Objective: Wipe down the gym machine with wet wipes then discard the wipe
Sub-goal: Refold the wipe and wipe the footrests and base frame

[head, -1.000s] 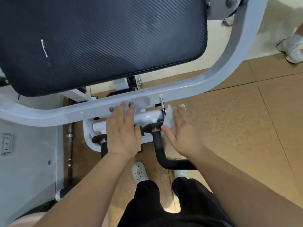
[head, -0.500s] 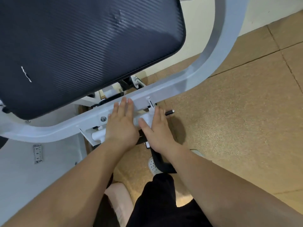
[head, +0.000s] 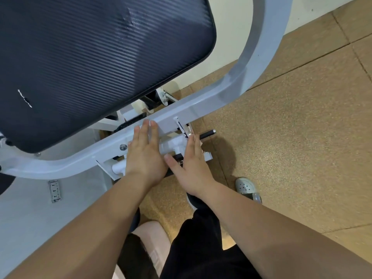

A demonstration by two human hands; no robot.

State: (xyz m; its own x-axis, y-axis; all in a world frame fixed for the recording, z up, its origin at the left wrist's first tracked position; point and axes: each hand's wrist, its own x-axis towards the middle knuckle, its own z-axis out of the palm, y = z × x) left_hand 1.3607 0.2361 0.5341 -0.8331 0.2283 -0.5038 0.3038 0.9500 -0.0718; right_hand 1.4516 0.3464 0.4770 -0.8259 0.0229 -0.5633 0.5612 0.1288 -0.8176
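Two grips to enter?
— Two, both bare hands. Item 1, left grip [head: 144, 156]: released, fingers straight and close together, palm flat on the white frame bar [head: 201, 106] of the gym machine [head: 261, 47], centre of the frame. Item 2, right grip [head: 193, 166]: likewise released, fingers straight, thumb spread toward the left grip, pressed flat on the white bracket [head: 171, 147] just below that bar.
— And the wet wipe?
— Cannot tell. Whatever lies under the right palm is hidden, and the white at its edge cannot be told from painted metal.
— Machine parts?
— Black ribbed pad [head: 100, 63], upper left, with a small white scuff [head: 25, 98] near its left edge. The frame bar runs from lower left toward upper right, curving round the pad. One bolt [head: 123, 147] sits on the bar just left of the left grip. A short black pin [head: 207, 134] juts out just right of the right grip's fingertips.
— Remainder?
— Tan speckled floor [head: 291, 148], right half. White perforated shoe [head: 246, 186], below and right of the right grip. Black shorts [head: 201, 238], bottom centre. Metal outlet plate [head: 54, 190] on the grey surface [head: 30, 218], lower left.
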